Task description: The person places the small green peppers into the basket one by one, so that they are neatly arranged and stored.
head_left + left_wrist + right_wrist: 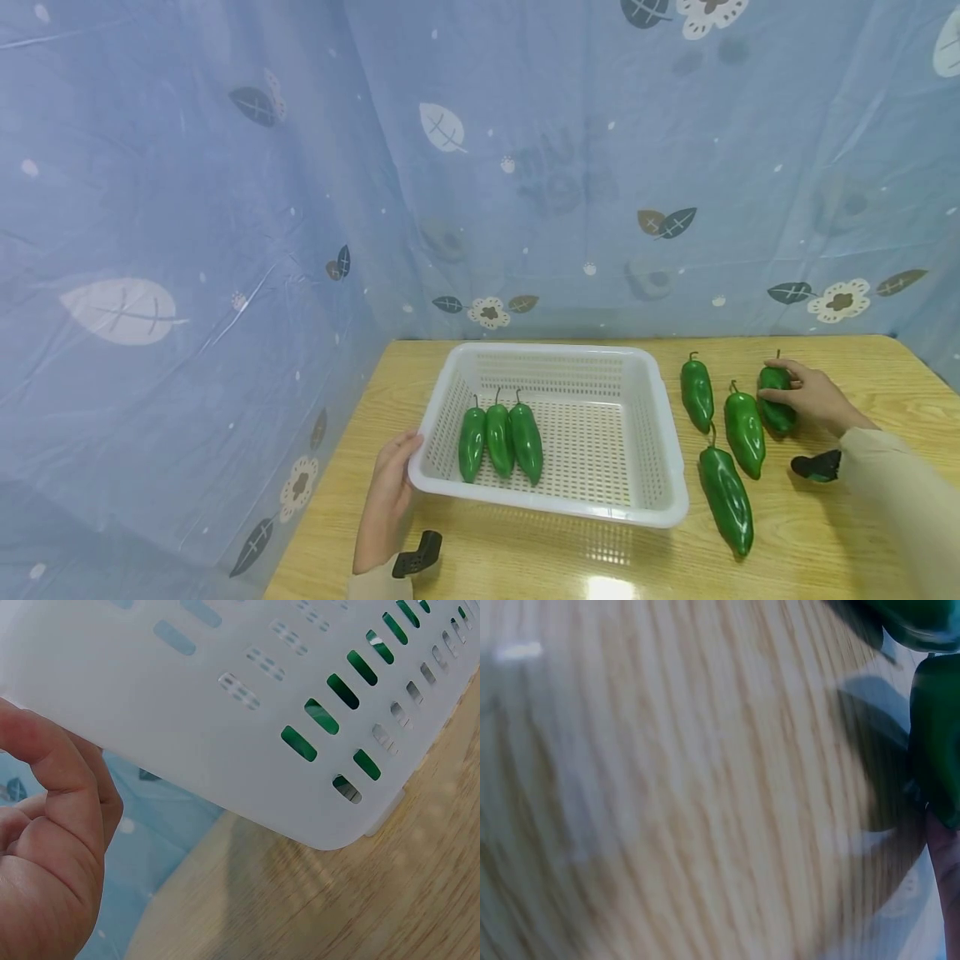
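A white plastic basket [577,507] with slotted walls stands on the table, and three long green peppers [498,440] lie side by side in its left half. At its left front corner, my left hand [390,479] holds the rim; the left wrist view shows the curled fingers [75,765] against the basket's edge. To the right of the basket, my right hand [817,398] grips a green pepper [777,408] between thumb and fingers. In the right wrist view only part of that pepper [937,735] and a bit of finger show at the right edge.
Three more peppers lie between the basket and my right hand: one at the back [697,392], one in the middle [745,433] and one nearer the front [726,500]. A blue patterned curtain [525,208] hangs behind and left of the wooden table [525,558].
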`<action>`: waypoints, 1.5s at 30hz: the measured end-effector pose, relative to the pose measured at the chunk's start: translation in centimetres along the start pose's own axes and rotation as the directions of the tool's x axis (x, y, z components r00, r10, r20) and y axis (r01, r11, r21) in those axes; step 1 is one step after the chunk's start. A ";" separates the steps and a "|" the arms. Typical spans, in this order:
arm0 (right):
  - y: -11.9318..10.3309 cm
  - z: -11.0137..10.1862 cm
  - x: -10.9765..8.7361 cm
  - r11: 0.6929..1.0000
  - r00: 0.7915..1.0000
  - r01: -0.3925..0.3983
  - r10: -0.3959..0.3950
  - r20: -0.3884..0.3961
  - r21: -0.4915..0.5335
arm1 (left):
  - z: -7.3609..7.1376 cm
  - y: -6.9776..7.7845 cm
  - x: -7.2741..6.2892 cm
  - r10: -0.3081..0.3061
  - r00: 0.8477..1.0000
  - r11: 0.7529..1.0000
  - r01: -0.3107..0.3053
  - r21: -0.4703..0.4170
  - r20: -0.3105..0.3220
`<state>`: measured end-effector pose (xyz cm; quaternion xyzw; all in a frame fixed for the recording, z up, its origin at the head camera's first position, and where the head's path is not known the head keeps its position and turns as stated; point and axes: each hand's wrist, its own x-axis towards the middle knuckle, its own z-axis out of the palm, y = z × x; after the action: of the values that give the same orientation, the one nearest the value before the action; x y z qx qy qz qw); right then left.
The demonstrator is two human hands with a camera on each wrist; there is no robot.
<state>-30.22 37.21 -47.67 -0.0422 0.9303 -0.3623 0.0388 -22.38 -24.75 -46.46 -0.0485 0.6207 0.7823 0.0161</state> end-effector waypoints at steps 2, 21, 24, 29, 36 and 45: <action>0.1 0.1 0.0 1.000 1.000 -0.004 0.004 -0.011 0.000 | 0.0 0.0 0.0 0.002 1.000 1.000 -0.002 0.001 0.002; 0.3 -0.1 -0.5 0.992 0.999 -0.025 0.030 -0.045 0.123 | -0.1 -0.2 0.2 0.010 1.000 1.000 -0.010 0.007 -0.004; 0.1 -0.3 -0.4 0.993 0.999 -0.011 0.017 -0.046 0.113 | -0.1 -0.1 0.2 0.015 1.000 1.000 -0.015 0.003 -0.011; -0.3 -0.6 -0.3 0.995 0.998 0.002 0.004 -0.056 0.102 | -0.2 -0.1 0.2 0.028 1.000 0.999 -0.028 0.024 -0.010; -1.3 -1.0 -0.4 0.993 0.999 0.009 -0.002 -0.055 0.118 | -0.2 -0.1 0.1 0.022 1.000 1.000 -0.022 0.021 0.004; -2.3 -1.5 -0.7 0.992 0.995 0.036 -0.025 -0.096 0.121 | -0.2 -0.2 0.1 0.019 1.000 1.000 -0.019 0.019 0.009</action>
<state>-29.55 36.56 -45.00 -0.0367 0.9062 -0.4211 -0.0084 -22.48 -24.89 -46.66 -0.0389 0.6284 0.7768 0.0120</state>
